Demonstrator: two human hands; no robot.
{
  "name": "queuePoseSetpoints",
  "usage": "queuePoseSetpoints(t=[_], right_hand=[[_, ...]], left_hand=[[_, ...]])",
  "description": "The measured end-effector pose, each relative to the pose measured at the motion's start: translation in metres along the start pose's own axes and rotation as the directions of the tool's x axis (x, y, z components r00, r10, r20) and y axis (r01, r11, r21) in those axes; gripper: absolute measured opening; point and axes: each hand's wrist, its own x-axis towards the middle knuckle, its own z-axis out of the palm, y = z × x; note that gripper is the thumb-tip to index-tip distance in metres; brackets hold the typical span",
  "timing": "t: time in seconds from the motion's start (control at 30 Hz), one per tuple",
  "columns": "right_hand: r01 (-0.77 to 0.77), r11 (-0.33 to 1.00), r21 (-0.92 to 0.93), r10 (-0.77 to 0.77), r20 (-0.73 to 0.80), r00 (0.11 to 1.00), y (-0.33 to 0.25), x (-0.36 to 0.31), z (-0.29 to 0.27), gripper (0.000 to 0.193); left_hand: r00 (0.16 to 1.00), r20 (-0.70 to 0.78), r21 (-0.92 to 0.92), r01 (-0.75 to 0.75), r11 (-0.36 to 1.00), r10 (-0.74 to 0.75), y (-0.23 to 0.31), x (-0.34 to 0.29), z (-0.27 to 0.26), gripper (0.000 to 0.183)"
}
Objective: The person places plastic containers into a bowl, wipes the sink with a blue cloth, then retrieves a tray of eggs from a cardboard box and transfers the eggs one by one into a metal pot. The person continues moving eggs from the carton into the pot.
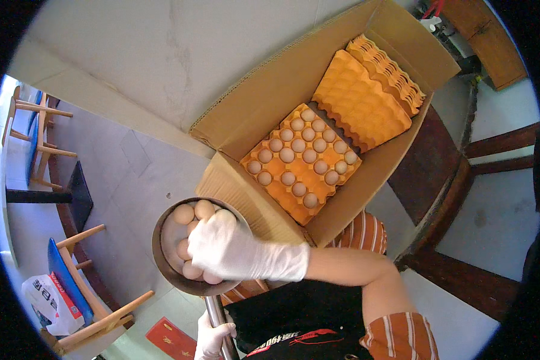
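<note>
My left hand [215, 337], in a white glove, is wrapped round the steel handle [217, 312] of a deep round metal pan [157, 240]. Several light brown eggs [184, 214] lie inside the pan. Over the pan's right half is my right hand [219, 246], also white-gloved, with fingers curled down among the eggs. What those fingers hold, if anything, is hidden behind the back of the hand. Beyond the pan, an orange egg tray [276, 166] carries several eggs, and some of its cups are bare.
The egg tray lies in an open cardboard box [246, 102] beside stacked orange trays [360, 99]. One box flap [240, 192] reaches close to the pan. Wooden chairs [105, 312] stand at the left, one with a white bag [54, 306]. A red packet [171, 339] lies below.
</note>
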Motion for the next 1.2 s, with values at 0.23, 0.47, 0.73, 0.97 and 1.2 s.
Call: queuePoseSetpoints(t=[0.23, 0.47, 0.73, 0.97, 1.2], right_hand=[[-0.702, 0.679, -0.215, 0.685, -0.161, 0.711, 0.204, -0.027, -0.025, 0.017], [-0.661, 0.549, -0.512, 0.691, -0.167, 0.704, 0.276, -0.068, 0.069, 0.01], [-0.628, 0.53, -0.571, 0.691, -0.139, 0.71, 0.263, -0.075, 0.068, 0.013], [-0.644, 0.44, 0.626, 0.72, 0.182, 0.669, 0.232, -0.078, -0.026, 0.041], [-0.456, 0.263, 0.851, 0.557, 0.252, 0.792, 0.165, -0.075, -0.086, 0.052]], left_hand=[[1.0, -0.008, 0.013, -0.016, 1.0, 0.016, 0.003, -0.002, 0.002, 0.023], [1.0, 0.012, 0.023, -0.002, 1.0, 0.002, 0.006, -0.003, 0.003, 0.025], [0.999, 0.005, -0.018, -0.036, 0.999, 0.036, 0.004, -0.004, 0.006, 0.028], [0.999, 0.034, -0.037, -0.037, 0.999, 0.039, 0.002, -0.002, 0.0, 0.025], [0.998, 0.053, -0.021, -0.037, 0.999, 0.038, -0.001, -0.001, -0.005, 0.024]])
